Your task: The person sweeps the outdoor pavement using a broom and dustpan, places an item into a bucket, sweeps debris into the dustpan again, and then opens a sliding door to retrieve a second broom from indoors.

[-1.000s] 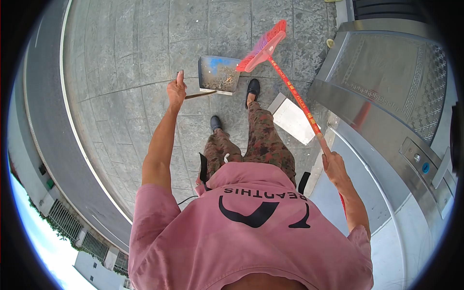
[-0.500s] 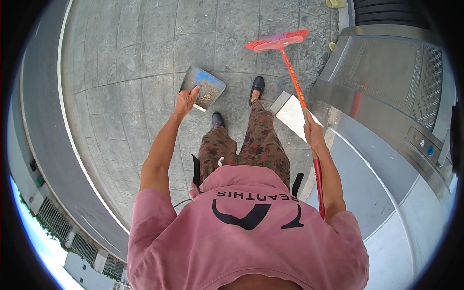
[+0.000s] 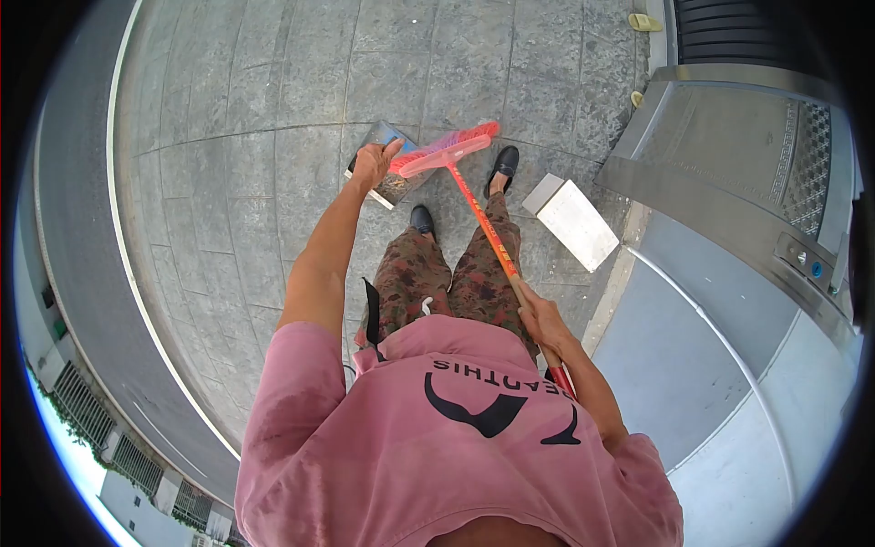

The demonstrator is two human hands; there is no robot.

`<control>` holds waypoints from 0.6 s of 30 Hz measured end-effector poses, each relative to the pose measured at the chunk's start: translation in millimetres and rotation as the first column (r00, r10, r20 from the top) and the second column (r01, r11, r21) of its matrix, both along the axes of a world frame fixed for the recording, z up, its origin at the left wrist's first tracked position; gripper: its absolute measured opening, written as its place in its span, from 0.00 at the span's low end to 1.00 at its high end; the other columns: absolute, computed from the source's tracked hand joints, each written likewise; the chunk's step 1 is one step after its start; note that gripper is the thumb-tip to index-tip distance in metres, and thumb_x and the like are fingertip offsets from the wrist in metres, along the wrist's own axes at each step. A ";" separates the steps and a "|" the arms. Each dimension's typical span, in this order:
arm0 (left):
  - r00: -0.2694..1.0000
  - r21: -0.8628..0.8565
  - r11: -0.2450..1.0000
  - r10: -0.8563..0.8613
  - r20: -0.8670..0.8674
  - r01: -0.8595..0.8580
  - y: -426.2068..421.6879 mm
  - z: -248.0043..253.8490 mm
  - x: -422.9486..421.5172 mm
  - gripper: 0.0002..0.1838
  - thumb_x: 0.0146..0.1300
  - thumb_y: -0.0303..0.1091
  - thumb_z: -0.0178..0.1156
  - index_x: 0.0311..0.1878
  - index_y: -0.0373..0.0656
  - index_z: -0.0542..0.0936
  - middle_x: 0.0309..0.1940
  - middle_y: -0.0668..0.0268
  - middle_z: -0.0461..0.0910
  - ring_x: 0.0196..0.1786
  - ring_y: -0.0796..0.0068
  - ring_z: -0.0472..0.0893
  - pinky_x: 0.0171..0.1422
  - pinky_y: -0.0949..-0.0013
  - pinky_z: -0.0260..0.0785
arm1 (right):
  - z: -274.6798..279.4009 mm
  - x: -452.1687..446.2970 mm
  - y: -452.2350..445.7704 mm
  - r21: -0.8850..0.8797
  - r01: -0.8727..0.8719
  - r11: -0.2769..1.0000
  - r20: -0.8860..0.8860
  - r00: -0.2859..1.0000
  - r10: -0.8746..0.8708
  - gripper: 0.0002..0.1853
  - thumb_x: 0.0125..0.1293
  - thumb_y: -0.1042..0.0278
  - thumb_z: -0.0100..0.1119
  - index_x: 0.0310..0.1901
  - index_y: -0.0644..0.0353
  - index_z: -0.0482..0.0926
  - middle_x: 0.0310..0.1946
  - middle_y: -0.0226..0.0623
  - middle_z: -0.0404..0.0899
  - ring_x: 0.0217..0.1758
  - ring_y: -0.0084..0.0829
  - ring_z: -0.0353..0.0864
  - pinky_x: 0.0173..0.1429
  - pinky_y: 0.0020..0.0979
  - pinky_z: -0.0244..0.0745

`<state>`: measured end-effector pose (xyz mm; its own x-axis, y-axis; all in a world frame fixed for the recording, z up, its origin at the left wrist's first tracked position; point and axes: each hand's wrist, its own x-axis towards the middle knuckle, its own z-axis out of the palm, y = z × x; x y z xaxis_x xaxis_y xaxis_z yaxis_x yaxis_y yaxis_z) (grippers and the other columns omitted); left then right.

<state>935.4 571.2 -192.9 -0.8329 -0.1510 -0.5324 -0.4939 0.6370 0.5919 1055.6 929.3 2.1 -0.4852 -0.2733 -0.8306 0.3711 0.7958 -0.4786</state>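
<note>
R fingers (image 3: 533, 313) grip broom (image 3: 491, 235), L fingers (image 3: 374, 161) hold dustpan (image 3: 379, 193); upside-down shirt (image 3: 456, 474) txt reads "EANTHIS".

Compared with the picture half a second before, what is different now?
The broom head has swung left and downward in the picture and now overlaps the dustpan in view. The right hand moved inward, still gripping the broom handle. The left hand keeps hold of the dustpan.

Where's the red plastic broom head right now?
In the head view, the red plastic broom head is at upper centre, just right of the left hand and partly overlapping the grey, blue-marked dustpan.
</note>
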 end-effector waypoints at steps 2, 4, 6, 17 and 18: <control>1.000 -0.013 1.000 0.010 0.027 -0.010 0.7 -2.5 9.4 0.34 0.54 0.63 0.46 0.18 0.35 0.77 0.15 0.52 0.74 0.24 0.59 0.76 0.34 0.63 0.67 | 6.7 5.8 8.2 0.021 0.069 0.997 -0.030 0.997 -0.068 0.30 0.55 0.76 0.46 0.62 0.54 0.54 0.24 0.53 0.72 0.28 0.40 0.75 0.37 0.32 0.67; 1.000 -0.054 0.998 -0.026 -0.014 0.025 -1.4 -11.5 0.0 0.35 0.54 0.64 0.46 0.17 0.35 0.76 0.15 0.52 0.74 0.25 0.58 0.76 0.35 0.64 0.67 | -1.7 -17.7 4.9 0.039 0.158 0.987 -0.099 0.983 -0.153 0.29 0.56 0.75 0.45 0.62 0.53 0.55 0.21 0.45 0.71 0.24 0.31 0.72 0.32 0.29 0.66; 0.999 -0.056 0.998 -0.039 -0.014 0.038 2.5 -9.6 -3.0 0.36 0.54 0.64 0.45 0.18 0.34 0.76 0.17 0.49 0.74 0.27 0.55 0.76 0.36 0.62 0.67 | -33.1 -46.1 6.3 0.051 0.199 0.979 -0.191 0.964 -0.186 0.28 0.58 0.74 0.44 0.62 0.50 0.55 0.17 0.35 0.67 0.17 0.23 0.66 0.22 0.26 0.65; 0.996 -0.020 1.000 -0.013 -0.086 0.011 1.5 -11.3 4.8 0.34 0.55 0.62 0.46 0.20 0.34 0.76 0.16 0.52 0.74 0.26 0.56 0.77 0.35 0.62 0.67 | -76.2 -32.0 -23.5 0.062 -0.119 0.991 -0.166 0.978 0.128 0.31 0.54 0.73 0.45 0.62 0.53 0.52 0.19 0.47 0.72 0.20 0.42 0.73 0.26 0.39 0.70; 0.932 -0.140 0.939 -0.334 -0.137 0.316 -8.8 -24.8 11.8 0.19 0.58 0.43 0.47 0.52 0.50 0.70 0.24 0.51 0.75 0.28 0.55 0.77 0.34 0.57 0.68 | -37.1 -39.5 -33.5 0.021 -0.025 0.999 0.067 0.997 0.023 0.30 0.55 0.72 0.46 0.62 0.50 0.54 0.17 0.40 0.70 0.16 0.33 0.72 0.23 0.33 0.70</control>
